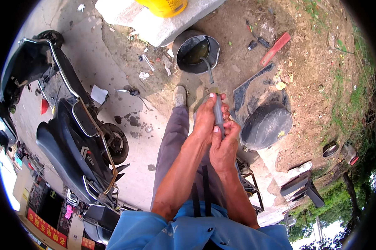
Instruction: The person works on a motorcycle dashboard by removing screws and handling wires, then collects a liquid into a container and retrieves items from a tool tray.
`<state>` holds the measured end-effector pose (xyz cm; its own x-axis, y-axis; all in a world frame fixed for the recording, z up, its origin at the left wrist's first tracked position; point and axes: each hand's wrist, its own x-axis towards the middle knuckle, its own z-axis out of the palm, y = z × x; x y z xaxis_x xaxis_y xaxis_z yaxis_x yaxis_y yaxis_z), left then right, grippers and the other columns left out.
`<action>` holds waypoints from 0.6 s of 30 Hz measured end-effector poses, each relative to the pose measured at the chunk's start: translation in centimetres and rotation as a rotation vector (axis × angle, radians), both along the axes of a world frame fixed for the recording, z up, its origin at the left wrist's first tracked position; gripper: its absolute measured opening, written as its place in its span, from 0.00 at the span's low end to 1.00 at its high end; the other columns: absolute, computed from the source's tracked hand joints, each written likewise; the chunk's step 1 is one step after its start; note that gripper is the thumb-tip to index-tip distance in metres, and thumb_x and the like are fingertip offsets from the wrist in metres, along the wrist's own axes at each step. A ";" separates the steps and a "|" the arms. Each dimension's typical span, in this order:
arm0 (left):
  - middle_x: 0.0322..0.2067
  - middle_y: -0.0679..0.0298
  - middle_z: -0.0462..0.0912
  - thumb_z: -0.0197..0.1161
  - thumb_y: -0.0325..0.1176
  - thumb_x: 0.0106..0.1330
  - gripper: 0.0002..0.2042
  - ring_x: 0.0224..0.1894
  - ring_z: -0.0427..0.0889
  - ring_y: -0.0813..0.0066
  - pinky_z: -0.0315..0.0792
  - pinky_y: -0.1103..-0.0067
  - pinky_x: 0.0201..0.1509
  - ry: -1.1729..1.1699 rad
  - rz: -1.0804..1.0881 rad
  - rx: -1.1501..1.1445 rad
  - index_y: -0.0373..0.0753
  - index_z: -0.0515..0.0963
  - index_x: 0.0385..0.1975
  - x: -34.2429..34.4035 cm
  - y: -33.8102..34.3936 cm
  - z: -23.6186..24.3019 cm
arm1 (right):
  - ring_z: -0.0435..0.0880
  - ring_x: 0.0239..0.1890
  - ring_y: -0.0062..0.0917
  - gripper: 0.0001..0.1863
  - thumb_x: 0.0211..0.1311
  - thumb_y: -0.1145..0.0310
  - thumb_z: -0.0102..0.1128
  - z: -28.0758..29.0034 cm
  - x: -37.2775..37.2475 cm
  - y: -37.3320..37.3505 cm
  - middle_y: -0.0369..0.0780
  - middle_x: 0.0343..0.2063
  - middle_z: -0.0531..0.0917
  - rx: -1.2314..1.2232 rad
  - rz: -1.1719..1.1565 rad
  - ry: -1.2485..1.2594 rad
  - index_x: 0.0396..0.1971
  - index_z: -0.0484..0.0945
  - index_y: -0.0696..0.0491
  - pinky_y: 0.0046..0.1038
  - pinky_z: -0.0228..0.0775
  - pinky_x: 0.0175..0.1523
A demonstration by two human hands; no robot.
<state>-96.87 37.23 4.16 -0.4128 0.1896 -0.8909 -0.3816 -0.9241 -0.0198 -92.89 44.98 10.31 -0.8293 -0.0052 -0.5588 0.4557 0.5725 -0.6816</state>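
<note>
From my distant seat, through the head camera, I see the left hand point(205, 118) closed around the barrel of a large syringe point(217, 109), in front of the person's body, while the right hand point(224, 145) grips narrowly at its near end, around the plunger as I judge. A grey hose point(210, 73) is joined to the far end of the syringe and bends over into a black bucket point(181, 45), which lies ahead on the ground, beside a pale concrete slab point(154, 28). So the connecting is done: syringe, hose and bucket make one line. Some murky liquid point(195, 55) lies in the bucket, therefore I judge the work with the syringe to be in the middle, not finished. How much remains I cannot measure, because the bucket's depth is hard to read. Whether the liquid is being drawn up or pushed out, I also cannot tell. The fingers cover much of the barrel, so its filling is hidden, and the plunger is mostly behind the right hand. It is unclear whether the tip of the hose touches the liquid. At the upper edge, a yellow container point(166, 7) is cut off, so its top I cannot describe.
</note>
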 end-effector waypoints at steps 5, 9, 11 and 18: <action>0.28 0.64 0.74 0.52 0.52 0.74 0.20 0.26 0.72 0.77 0.71 0.79 0.26 0.090 -0.129 -0.001 0.37 0.70 0.43 1.4 0.8 1.7 | 0.75 0.38 0.24 0.10 0.72 0.75 0.49 -0.1 -0.4 0.0 0.45 0.38 0.74 -0.072 -0.105 0.006 0.46 0.59 0.58 0.29 0.69 0.46; 0.26 0.65 0.73 0.54 0.48 0.73 0.17 0.25 0.72 0.78 0.68 0.81 0.28 0.076 -0.191 -0.113 0.38 0.70 0.38 1.0 0.9 1.0 | 0.75 0.38 0.24 0.08 0.73 0.74 0.47 0.1 -0.6 0.4 0.44 0.39 0.72 -0.067 -0.083 -0.029 0.45 0.61 0.59 0.28 0.69 0.45; 0.26 0.64 0.74 0.54 0.50 0.72 0.18 0.25 0.72 0.78 0.70 0.81 0.26 0.051 -0.157 -0.108 0.38 0.71 0.35 0.9 1.1 0.5 | 0.75 0.37 0.24 0.08 0.73 0.73 0.47 0.2 -0.8 0.2 0.44 0.37 0.73 -0.066 -0.086 -0.032 0.44 0.61 0.59 0.29 0.70 0.44; 0.24 0.63 0.73 0.52 0.51 0.72 0.19 0.25 0.72 0.76 0.69 0.78 0.27 0.034 -0.191 -0.144 0.38 0.71 0.34 0.7 1.1 0.5 | 0.76 0.32 0.27 0.07 0.73 0.72 0.47 0.5 -1.1 0.2 0.43 0.31 0.74 -0.017 -0.006 0.030 0.43 0.64 0.60 0.31 0.70 0.40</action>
<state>-96.15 38.29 4.68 -0.4115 0.1392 -0.9007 -0.5478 -0.8276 0.1224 -93.97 45.19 10.84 -0.8456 -0.0093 -0.5337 0.4384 0.5584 -0.7043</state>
